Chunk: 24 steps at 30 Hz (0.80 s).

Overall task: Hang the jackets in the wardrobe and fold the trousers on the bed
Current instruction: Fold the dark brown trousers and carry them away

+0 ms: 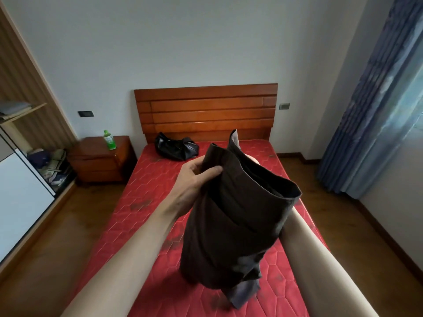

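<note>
A pair of dark brown trousers (238, 213) hangs bunched in the air above the middle of a bed (142, 216), its waistband gaping open at the top and its lower cloth trailing down toward the foot edge of the red quilted mattress. The person's left hand (196, 177) grips the near-left side of the waistband, thumb pressed on the outer cloth and fingers curled behind a fold. The right hand (253, 159) is almost wholly hidden behind the trousers; only a small patch of skin shows past the cloth, and whether it is holding the garment cannot be told. The right forearm runs up under the cloth from the lower right.

At the head end of the bed, close to the left corner and just in front of the wooden headboard (206, 110), lies a crumpled black jacket (176, 146), well apart from the trousers.

Left of the bed stands a wooden nightstand (100, 160) with a green bottle (109, 140) upright on its top. Farther left, an open wardrobe (25, 124) shows a shelf with folded cloth and a heap of things at its bottom. Blue curtains (375, 92) hang along the right wall by a window.
</note>
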{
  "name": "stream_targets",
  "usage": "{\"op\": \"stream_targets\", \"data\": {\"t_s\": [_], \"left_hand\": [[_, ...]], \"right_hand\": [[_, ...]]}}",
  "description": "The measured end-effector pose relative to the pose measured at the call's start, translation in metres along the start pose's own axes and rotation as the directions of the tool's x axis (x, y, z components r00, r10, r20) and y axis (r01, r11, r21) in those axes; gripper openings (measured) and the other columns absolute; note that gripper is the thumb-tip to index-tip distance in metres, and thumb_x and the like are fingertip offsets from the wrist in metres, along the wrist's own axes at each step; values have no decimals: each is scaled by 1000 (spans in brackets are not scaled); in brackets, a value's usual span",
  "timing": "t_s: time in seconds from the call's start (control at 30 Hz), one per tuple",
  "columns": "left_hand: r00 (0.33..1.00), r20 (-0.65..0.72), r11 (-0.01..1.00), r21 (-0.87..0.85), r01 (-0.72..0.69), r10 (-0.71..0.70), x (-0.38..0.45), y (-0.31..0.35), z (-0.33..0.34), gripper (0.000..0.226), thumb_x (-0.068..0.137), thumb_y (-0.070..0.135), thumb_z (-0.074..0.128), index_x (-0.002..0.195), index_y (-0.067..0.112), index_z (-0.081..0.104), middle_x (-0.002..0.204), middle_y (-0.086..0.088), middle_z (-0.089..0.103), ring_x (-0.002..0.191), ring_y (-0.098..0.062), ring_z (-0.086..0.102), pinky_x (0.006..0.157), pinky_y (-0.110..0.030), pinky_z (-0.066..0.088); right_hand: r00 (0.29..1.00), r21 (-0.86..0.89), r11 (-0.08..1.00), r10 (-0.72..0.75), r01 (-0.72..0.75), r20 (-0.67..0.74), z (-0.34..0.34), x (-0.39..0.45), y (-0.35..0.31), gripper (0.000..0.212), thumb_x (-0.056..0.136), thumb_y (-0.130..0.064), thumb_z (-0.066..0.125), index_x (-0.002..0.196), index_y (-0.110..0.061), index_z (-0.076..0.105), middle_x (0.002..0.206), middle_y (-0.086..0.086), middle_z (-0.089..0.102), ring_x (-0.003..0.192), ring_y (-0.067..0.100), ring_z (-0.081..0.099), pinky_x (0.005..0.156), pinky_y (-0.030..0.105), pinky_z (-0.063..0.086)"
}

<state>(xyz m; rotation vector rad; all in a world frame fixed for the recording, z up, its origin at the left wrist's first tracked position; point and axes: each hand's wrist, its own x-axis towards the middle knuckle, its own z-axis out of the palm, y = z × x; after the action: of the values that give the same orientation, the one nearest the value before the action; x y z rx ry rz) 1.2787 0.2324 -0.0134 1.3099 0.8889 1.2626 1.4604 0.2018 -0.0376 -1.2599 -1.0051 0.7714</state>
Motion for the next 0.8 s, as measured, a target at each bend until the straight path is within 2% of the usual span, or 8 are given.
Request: {"op": "stream_targets", "data": {"t_s": [0.1, 0.23, 0.3, 0.37, 0.5, 0.6, 0.7, 0.8], "left_hand": [[993, -99, 994, 96, -56, 65, 0, 3, 3, 23, 95, 10, 72, 117, 3, 74, 116, -19, 74, 114, -30, 71, 101, -42, 56], [991, -72, 981, 171, -96, 110, 5, 2, 6, 25, 97, 10, 72, 118, -3, 67, 116, -27, 68, 105, -22, 68, 95, -42, 56], [995, -32, 980, 175, -92, 99, 6, 3, 6, 26, 98, 8, 69, 121, -3, 65, 113, -18, 71, 105, -17, 68, 92, -31, 57], [996, 4, 976, 202, -83, 84, 8, 2, 5, 27, 99, 10, 69, 123, -1, 64, 118, -17, 70, 112, -23, 69, 96, -34, 57], [995, 36, 960, 260, -99, 93, 13, -5, 3, 26, 99, 15, 71, 119, -1, 64, 119, -27, 65, 115, -39, 64, 102, -51, 51], [989, -7, 947, 291, -139, 147, 14, -8, 4, 23, 99, 14, 70, 115, -2, 64, 114, -26, 65, 103, -23, 67, 96, -45, 54], [974, -76, 936, 302, -180, 212, 18, -7, 0, 19, 100, 9, 67, 115, -2, 63, 113, -22, 68, 102, -16, 67, 91, -35, 54], [962, -141, 939, 290, -184, 232, 23, -6, -5, 17, 102, 12, 65, 118, 6, 64, 115, -12, 71, 109, -16, 69, 96, -31, 55]], "right_hand": [[995, 92, 991, 100, -100, -2, -7, 4, 25, 32, 105, 2, 33, 87, -4, 58, 83, 19, 58, 77, 15, 60, 78, 23, 50], [976, 280, 938, 218, -203, -24, 11, 3, 57, 39, 106, 16, 17, 138, 31, 1, 122, 5, 39, 89, -38, 44, 102, 6, 35], [993, 330, 936, 117, -122, 33, 5, -1, 70, 39, 106, 17, 17, 143, 27, 13, 144, 11, 28, 113, -29, 44, 102, 3, 33], [996, 152, 986, 59, -67, 60, -8, -5, 73, 32, 108, 13, 24, 118, 7, 54, 119, 17, 59, 89, -17, 61, 92, 15, 41], [981, 136, 972, 196, -194, 0, -7, -9, 43, 23, 108, 5, 38, 98, -3, 57, 90, 3, 56, 75, -12, 58, 76, 16, 42], [854, 58, 880, 440, -472, 279, -22, 11, 10, 40, 109, 6, 31, 81, -16, 49, 80, 0, 59, 73, 7, 60, 73, 32, 46], [795, 91, 884, 363, -459, 485, -23, 33, -17, 43, 114, -25, 31, 90, -10, 64, 71, -2, 76, 71, 5, 73, 100, 43, 48], [756, 267, 862, 184, -432, 628, -13, 49, -9, 86, 91, -81, 29, 133, -17, 67, 133, 9, 70, 127, 23, 65, 115, 45, 42]]}}
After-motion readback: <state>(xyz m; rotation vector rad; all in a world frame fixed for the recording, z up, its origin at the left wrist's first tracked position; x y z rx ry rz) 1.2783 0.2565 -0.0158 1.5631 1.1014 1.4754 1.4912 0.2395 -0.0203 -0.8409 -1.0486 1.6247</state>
